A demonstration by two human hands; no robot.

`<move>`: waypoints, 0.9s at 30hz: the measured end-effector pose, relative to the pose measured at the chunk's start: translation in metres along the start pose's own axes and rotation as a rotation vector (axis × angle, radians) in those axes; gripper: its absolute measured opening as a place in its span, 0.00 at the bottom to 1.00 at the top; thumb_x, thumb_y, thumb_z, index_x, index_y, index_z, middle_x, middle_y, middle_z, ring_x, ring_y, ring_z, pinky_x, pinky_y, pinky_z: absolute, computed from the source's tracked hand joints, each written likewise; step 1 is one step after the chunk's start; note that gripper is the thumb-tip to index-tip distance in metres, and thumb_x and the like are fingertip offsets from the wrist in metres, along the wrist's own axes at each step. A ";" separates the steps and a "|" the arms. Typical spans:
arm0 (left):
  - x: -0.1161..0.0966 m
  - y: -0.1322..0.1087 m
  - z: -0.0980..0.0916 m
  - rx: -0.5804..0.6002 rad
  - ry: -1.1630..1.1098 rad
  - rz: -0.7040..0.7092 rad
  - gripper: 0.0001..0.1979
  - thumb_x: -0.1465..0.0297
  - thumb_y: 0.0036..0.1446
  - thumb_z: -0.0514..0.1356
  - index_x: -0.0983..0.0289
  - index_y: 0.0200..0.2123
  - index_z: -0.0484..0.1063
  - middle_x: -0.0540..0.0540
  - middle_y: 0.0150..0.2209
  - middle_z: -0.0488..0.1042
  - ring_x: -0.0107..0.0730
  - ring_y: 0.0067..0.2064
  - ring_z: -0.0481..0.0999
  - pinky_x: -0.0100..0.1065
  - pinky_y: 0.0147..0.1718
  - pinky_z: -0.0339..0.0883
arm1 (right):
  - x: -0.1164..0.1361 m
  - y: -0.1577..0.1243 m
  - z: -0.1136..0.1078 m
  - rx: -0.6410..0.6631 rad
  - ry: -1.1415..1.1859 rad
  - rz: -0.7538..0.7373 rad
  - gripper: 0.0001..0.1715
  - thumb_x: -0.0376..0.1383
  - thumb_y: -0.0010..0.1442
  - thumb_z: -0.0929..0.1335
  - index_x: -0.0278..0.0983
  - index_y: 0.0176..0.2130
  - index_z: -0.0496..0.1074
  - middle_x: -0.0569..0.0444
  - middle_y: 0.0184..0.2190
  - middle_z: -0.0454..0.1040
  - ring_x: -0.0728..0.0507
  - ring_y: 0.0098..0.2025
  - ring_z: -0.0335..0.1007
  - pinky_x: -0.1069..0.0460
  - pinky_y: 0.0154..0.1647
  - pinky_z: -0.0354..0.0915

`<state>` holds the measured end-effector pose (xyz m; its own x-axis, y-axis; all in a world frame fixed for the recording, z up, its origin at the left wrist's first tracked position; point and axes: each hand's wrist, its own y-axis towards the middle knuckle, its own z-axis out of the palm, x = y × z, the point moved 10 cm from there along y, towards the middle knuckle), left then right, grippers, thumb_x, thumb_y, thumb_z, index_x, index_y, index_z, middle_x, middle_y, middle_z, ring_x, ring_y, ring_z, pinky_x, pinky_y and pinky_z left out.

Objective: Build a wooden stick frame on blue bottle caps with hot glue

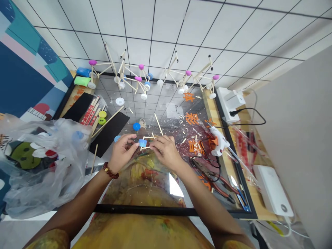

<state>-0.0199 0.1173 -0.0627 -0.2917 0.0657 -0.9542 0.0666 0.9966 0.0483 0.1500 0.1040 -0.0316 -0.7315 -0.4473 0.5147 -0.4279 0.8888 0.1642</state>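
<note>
My left hand (122,149) pinches a small blue bottle cap (142,142) between thumb and fingers. My right hand (166,149) is closed on a small frame of thin wooden sticks (148,138) that meets the cap. Both hands hover just above the glass tabletop (166,114), close together near its middle. A bead bracelet sits on my left wrist. Another blue cap (136,126) and a loose wooden stick (158,124) lie just beyond my hands.
Several stick-and-cap models (140,77) stand along the far edge by the tiled wall. A white glue gun (219,140) with a cord lies right, near pliers (220,188) and a power strip (230,103). Black sheets (110,131), chopstick packs and a plastic bag (44,162) sit left.
</note>
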 end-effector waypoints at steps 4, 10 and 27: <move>-0.018 -0.002 0.002 0.052 0.030 0.100 0.15 0.70 0.58 0.61 0.61 0.50 0.75 0.62 0.54 0.71 0.29 0.38 0.77 0.30 0.32 0.75 | -0.001 -0.002 0.000 -0.015 0.005 -0.003 0.07 0.32 0.66 0.66 0.40 0.38 0.75 0.53 0.39 0.78 0.43 0.43 0.67 0.46 0.45 0.50; -0.035 -0.007 0.009 0.098 0.181 0.262 0.18 0.73 0.58 0.60 0.60 0.53 0.74 0.60 0.52 0.73 0.30 0.40 0.76 0.30 0.33 0.75 | -0.001 -0.003 0.001 -0.033 0.007 -0.032 0.07 0.32 0.66 0.67 0.40 0.39 0.75 0.53 0.39 0.77 0.43 0.44 0.67 0.47 0.44 0.50; -0.044 -0.010 0.010 0.037 0.348 0.325 0.15 0.74 0.57 0.62 0.62 0.49 0.73 0.56 0.46 0.72 0.23 0.32 0.76 0.27 0.29 0.74 | -0.006 -0.004 0.000 -0.029 0.039 -0.014 0.10 0.26 0.63 0.66 0.39 0.37 0.74 0.53 0.38 0.77 0.43 0.42 0.65 0.46 0.43 0.49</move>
<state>0.0023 0.1035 -0.0239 -0.5523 0.3925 -0.7355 0.2393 0.9198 0.3111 0.1560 0.1030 -0.0351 -0.7043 -0.4557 0.5444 -0.4218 0.8854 0.1955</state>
